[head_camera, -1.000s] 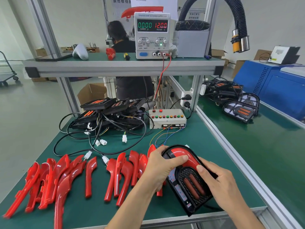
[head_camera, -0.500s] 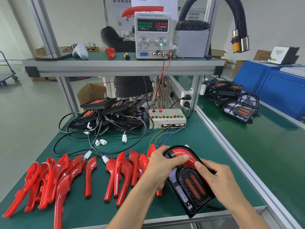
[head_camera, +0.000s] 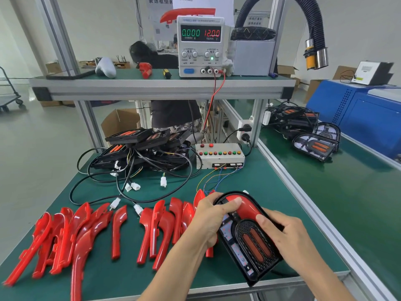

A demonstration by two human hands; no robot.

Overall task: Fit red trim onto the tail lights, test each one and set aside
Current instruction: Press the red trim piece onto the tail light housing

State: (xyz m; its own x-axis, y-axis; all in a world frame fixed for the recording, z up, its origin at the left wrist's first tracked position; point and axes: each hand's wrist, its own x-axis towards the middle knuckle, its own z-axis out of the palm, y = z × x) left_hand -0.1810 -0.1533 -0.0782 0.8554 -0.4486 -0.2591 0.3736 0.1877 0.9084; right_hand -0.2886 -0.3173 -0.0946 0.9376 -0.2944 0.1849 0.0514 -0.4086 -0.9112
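Observation:
A black tail light (head_camera: 252, 246) with two orange bars lies at the front of the green bench, a curved red trim (head_camera: 246, 208) seated along its upper edge. My left hand (head_camera: 213, 222) grips the light's left side, its thumb pressing the top of the trim. My right hand (head_camera: 288, 237) grips the right side, thumb on the trim's lower end. Several loose red trims (head_camera: 91, 229) lie in a row to the left.
A pile of black tail lights (head_camera: 141, 146) with tangled cables sits at the back of the bench. Beside it stands a button test box (head_camera: 219, 156). A power supply (head_camera: 200, 46) stands on the shelf above. More tail lights (head_camera: 314, 146) lie on the right-hand table.
Both hands have stayed on the tail light. My right thumb slid a little along the trim's lower end, and the light shifted slightly.

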